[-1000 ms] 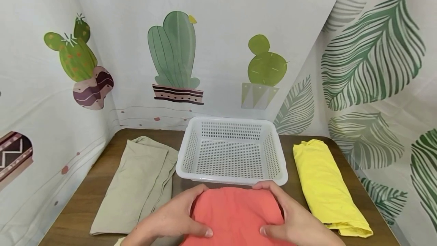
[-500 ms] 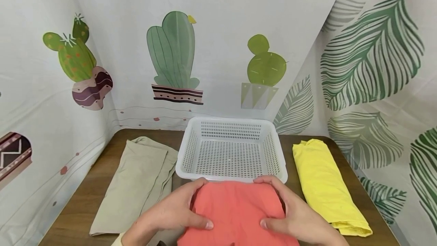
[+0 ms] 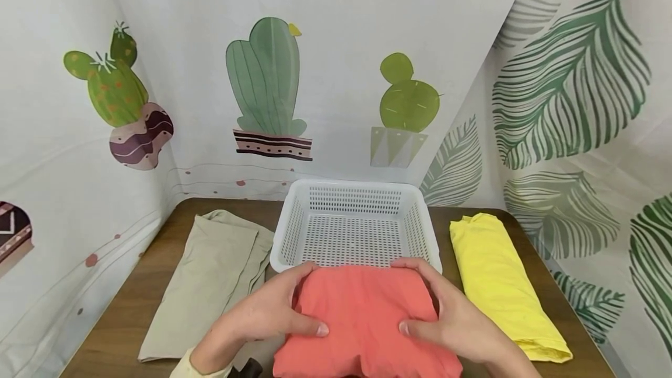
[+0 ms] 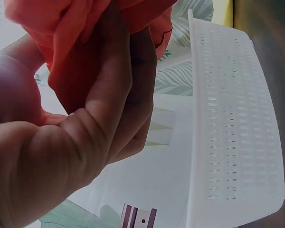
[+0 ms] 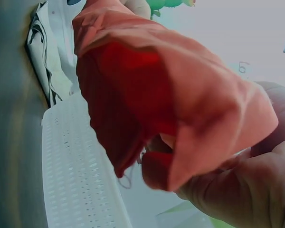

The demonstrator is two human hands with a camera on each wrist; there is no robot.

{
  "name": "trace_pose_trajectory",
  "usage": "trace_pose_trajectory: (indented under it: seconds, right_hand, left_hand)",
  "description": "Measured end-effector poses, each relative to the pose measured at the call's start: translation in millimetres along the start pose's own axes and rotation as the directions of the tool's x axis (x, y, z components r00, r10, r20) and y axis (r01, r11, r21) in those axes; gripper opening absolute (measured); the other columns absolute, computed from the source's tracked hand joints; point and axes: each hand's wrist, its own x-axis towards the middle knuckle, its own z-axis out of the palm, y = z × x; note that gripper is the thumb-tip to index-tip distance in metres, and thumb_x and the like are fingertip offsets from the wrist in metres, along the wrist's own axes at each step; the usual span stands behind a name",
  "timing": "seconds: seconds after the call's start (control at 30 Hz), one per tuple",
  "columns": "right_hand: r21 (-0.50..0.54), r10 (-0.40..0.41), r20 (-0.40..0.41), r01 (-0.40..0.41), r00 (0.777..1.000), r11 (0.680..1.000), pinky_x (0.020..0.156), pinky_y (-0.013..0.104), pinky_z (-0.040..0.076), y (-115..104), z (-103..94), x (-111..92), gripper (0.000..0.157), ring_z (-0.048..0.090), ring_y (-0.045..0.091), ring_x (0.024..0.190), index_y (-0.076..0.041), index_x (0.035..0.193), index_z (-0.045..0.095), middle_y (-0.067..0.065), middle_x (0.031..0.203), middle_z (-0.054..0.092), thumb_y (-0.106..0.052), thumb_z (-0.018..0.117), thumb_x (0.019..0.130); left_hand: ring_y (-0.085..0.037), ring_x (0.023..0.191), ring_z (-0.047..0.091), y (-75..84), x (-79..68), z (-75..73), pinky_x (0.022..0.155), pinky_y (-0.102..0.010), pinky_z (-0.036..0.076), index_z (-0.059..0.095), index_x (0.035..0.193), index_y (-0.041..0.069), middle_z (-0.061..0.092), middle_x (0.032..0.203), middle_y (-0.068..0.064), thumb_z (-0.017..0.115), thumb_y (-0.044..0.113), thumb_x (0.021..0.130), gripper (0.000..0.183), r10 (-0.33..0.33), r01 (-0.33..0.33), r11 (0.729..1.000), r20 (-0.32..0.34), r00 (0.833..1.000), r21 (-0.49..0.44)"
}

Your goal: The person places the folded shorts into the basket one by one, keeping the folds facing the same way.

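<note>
A folded coral-red cloth (image 3: 362, 314) is held between both hands in front of the white basket (image 3: 278, 249), overlapping its near rim in the head view. My left hand (image 3: 270, 311) grips the cloth's left side, thumb on top and fingers curled under the edge. On the opposite side my right hand (image 3: 448, 317) grips it the same way. The left wrist view has the cloth (image 4: 76, 61) bunched over the fingers, beside the basket's slotted wall (image 4: 237, 118). In the right wrist view the cloth's folded edge (image 5: 204, 90) gapes into a hollow, with a thin loose thread below.
A folded beige cloth (image 3: 205, 284) lies left of the basket on the brown wooden table (image 3: 115, 314). To the right lies a folded yellow cloth (image 3: 504, 284). A white curtain (image 3: 341, 10) printed with cacti and leaves hangs behind the table.
Both hands have moved forward and up with the coral-red cloth, so it now covers part of the basket's near rim. The basket and the other cloths have stayed put.
</note>
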Motion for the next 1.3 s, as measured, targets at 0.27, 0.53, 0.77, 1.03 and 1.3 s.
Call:
trace_pose_trajectory:
  seconds: [0.27,0.53,0.77,1.03,1.3]
  right_hand:
    - [-0.009,-0.024,-0.016,0.023,1.000,1.000,0.089,0.029,0.052,-5,-2.3,5,0.078,0.062,0.023,0.106,-0.028,0.148,0.036,0.002,0.127,0.058,-0.015,0.080,0.085]
    - [-0.053,-0.062,-0.046,0.059,0.997,0.997,0.087,0.030,0.052,-9,-4.7,9,0.077,0.063,0.022,0.104,-0.029,0.148,0.037,-0.001,0.126,0.059,-0.015,0.080,0.085]
    - [-0.041,-0.052,-0.067,0.050,0.996,0.998,0.087,0.030,0.052,-10,-6.5,10,0.075,0.063,0.023,0.102,-0.029,0.146,0.039,0.000,0.126,0.058,-0.016,0.081,0.085]
    - [-0.025,-0.070,-0.079,0.068,0.994,0.997,0.086,0.030,0.053,-11,-9.9,11,0.077,0.064,0.024,0.101,-0.024,0.148,0.038,0.004,0.125,0.059,-0.015,0.080,0.085]
    - [0.008,-0.059,-0.082,0.060,0.995,0.998,0.086,0.032,0.054,-13,-12.8,14,0.076,0.064,0.026,0.101,-0.029,0.148,0.038,0.006,0.126,0.058,-0.012,0.079,0.086]
  left_hand:
    - [-0.021,0.097,0.068,2.9,4.1,-3.9,0.086,-0.032,0.054,0.052,0.129,0.019,0.069,0.108,-0.001,0.087,0.025,0.076,0.064,-0.002,0.002,1.000,0.000,1.000,-0.024]
    - [-0.021,0.098,0.068,5.7,7.7,-7.4,0.087,-0.032,0.055,0.051,0.129,0.018,0.070,0.108,-0.001,0.088,0.024,0.076,0.065,-0.013,0.012,1.000,-0.012,1.000,-0.025]
    - [-0.019,0.098,0.067,8.3,9.7,-8.6,0.087,-0.032,0.054,0.052,0.129,0.020,0.069,0.107,0.001,0.088,0.025,0.075,0.065,-0.010,0.010,1.000,-0.043,0.999,0.010]
    - [-0.019,0.093,0.067,10.8,13.0,-11.0,0.085,-0.032,0.054,0.052,0.125,0.021,0.069,0.102,0.001,0.089,0.026,0.074,0.063,0.002,0.001,0.999,-0.065,0.998,0.035]
    - [-0.019,0.096,0.065,12.0,17.4,-13.3,0.086,-0.032,0.054,0.052,0.126,0.020,0.068,0.104,0.000,0.089,0.026,0.074,0.065,0.000,0.002,1.000,-0.075,0.997,0.026]
